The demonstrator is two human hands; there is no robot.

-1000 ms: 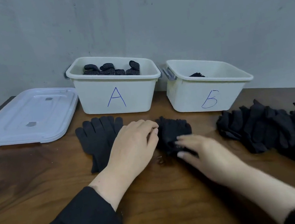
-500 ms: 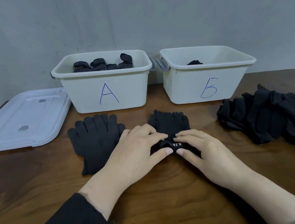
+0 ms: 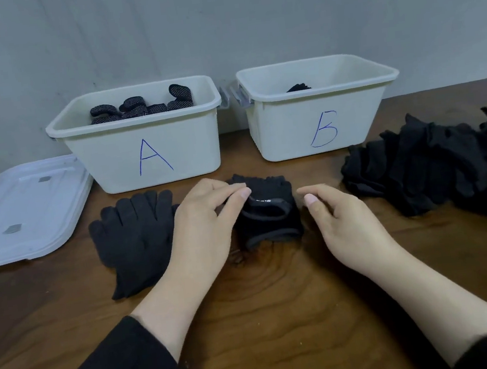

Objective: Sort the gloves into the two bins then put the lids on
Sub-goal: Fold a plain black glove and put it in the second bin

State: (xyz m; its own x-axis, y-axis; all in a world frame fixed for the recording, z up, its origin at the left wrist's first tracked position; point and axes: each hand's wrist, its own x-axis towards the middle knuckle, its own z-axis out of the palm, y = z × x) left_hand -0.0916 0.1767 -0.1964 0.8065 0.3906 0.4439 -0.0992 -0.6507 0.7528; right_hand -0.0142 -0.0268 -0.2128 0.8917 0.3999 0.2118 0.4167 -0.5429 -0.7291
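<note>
Two white bins stand at the back: bin A [image 3: 153, 161] holds several dotted black gloves [image 3: 140, 105], and bin B [image 3: 318, 132] shows one dark glove [image 3: 298, 87] inside. A folded black glove [image 3: 270, 211] lies on the table in front of them. My left hand [image 3: 207, 225] pinches its folded cuff between thumb and fingers. My right hand [image 3: 348, 223] hovers just right of it, fingers curled and apart, holding nothing. A flat pair of black gloves [image 3: 135, 237] lies left of my left hand. A pile of black gloves [image 3: 436, 169] sits at the right.
A white lid [image 3: 24, 208] lies flat at the left, beside bin A. The wooden table [image 3: 268, 319] stretches toward me. A grey wall runs behind the bins. Grey latch clips [image 3: 231, 95] stick out between the two bins.
My right hand has let go of the folded glove and moved a little right. My left hand has carried the cuff farther over the glove's fingers.
</note>
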